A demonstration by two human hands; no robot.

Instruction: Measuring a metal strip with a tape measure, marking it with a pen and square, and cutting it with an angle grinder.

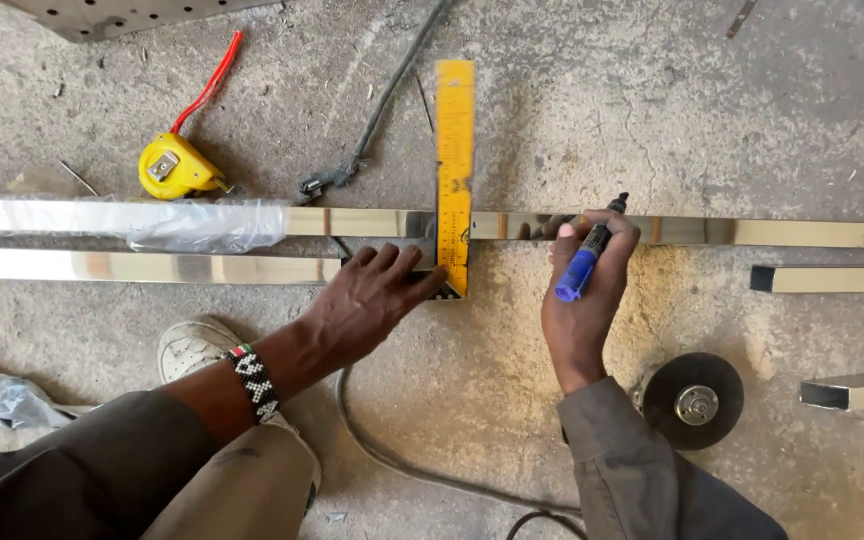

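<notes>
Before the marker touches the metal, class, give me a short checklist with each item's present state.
1. Yellow square lies across the long steel tube: ok.
2. Left hand presses the square's base: ok.
3. Right hand grips the blue marker, tip toward the tube: ok.
4. Marker tip beside the square's edge: not ok, it sits apart to the right.
5. Square's base flush against the tube: cannot tell, fingers hide it.

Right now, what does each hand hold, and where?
The right hand grips a blue marker around its barrel; the left hand presses the yellow square near its corner.
</notes>
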